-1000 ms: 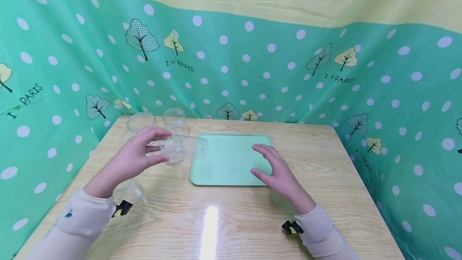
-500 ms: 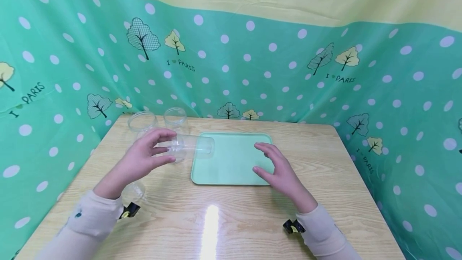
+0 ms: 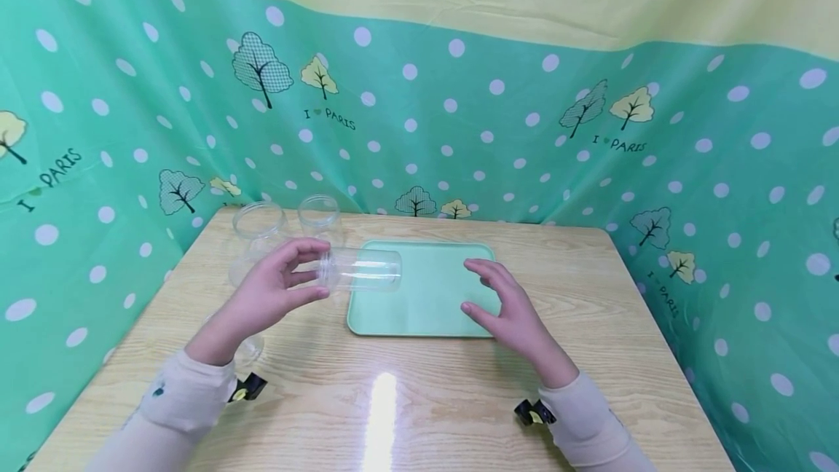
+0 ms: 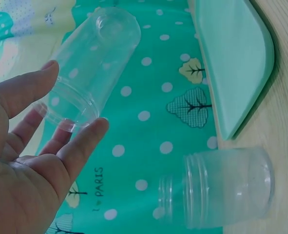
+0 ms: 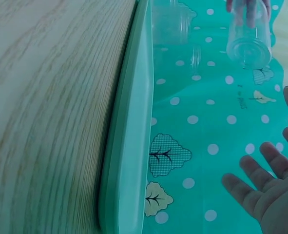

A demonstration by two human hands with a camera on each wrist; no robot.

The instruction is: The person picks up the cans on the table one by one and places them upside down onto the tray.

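Observation:
My left hand grips a clear plastic jar round its threaded mouth, fingertips and thumb on opposite sides. The jar lies sideways in the air, its closed base pointing right over the left part of a light green tray. In the left wrist view the jar looks see-through, with nothing visible inside. My right hand hovers above the tray's right edge, thumb and fingers apart and holding nothing. The right wrist view shows those spread fingers away from the held jar.
Clear jars, one wide and one narrower, stand at the table's back left. Another clear container is partly hidden behind my left wrist. A green dotted curtain hangs round the wooden table.
My left hand has carried the jar to the right, so its base now reaches further over the tray. The right hand has barely moved.

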